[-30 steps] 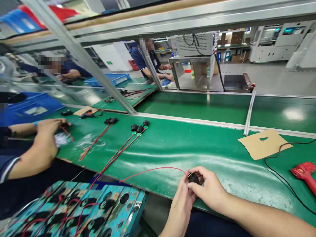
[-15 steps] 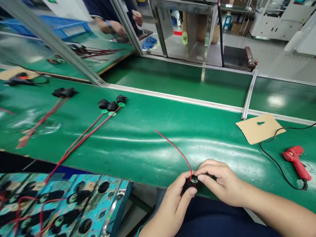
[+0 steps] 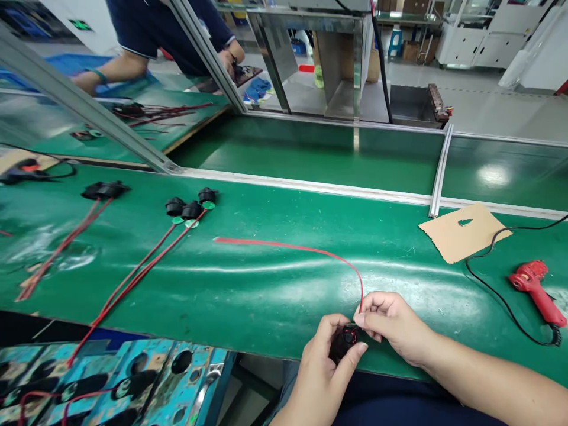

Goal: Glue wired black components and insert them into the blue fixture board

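My left hand (image 3: 326, 367) is wrapped round a small black cylindrical housing (image 3: 341, 346) close to the table's front edge. The housing's open end faces up and shows reddish wire inside. At its rim is the thin edge of a small green circuit board (image 3: 352, 325). My right hand (image 3: 385, 322) pinches the base of a red wire (image 3: 310, 249) by this board, its fingertips partly hiding the joint. From there the wire arcs up and away to the left over the green table mat (image 3: 275, 296).
Black housings with red wires (image 3: 191, 209) lie left, beside another such bundle (image 3: 106, 190). A turquoise fixture (image 3: 175, 378) holding wired parts stands front left. At right are a red corded electric screwdriver (image 3: 536, 290) and cardboard (image 3: 465, 234). Beyond the metal frame (image 3: 288, 184), a co-worker's arm (image 3: 119, 71) reaches over another table.
My right hand has risen slightly and now pinches the wire's base. The board has tipped up from the housing, whose inside shows. The red wire has swung left. The camera view has shifted.
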The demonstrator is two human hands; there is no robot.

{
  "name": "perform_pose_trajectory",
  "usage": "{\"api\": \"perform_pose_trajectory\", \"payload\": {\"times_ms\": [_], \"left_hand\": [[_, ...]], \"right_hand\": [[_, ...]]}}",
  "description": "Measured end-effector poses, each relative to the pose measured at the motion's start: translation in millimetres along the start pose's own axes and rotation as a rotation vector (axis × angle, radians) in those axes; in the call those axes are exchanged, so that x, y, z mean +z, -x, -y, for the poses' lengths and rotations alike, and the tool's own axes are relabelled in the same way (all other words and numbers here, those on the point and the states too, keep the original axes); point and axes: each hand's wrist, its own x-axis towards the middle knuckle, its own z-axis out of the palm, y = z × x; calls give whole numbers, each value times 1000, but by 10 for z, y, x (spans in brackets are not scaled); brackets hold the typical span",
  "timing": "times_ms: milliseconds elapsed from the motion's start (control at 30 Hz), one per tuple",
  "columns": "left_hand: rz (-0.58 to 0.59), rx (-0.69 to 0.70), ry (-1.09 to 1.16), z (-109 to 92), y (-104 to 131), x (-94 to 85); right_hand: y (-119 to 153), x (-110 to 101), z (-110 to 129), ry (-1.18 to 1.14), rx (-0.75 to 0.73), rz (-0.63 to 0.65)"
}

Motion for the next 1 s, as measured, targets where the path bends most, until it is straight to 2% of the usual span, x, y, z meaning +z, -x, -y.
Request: {"api": "perform_pose_trajectory", "payload": {"times_ms": [133, 233, 333, 433, 567, 733, 1000], "left_hand": [[-31, -53, 166, -3, -9, 85], [-31, -64, 210, -20, -17, 123], [-36, -68, 239, -33, -17, 122], [13, -80, 250, -49, -32, 75], [122, -158, 255, -109, -90, -18], [191, -106, 235, -226, -153, -39], [110, -80, 184, -326, -268, 80]], "right_hand": [[-2, -6, 58, -83, 88, 10], [2, -10, 70, -98, 129, 40], [-20, -24, 55, -112, 162, 56], [-61, -49, 42, -113, 174, 79], [-88, -77, 51, -86, 146, 90], [-51, -48, 60, -11, 79, 88], [-2, -70, 101, 73, -60, 60]]}}
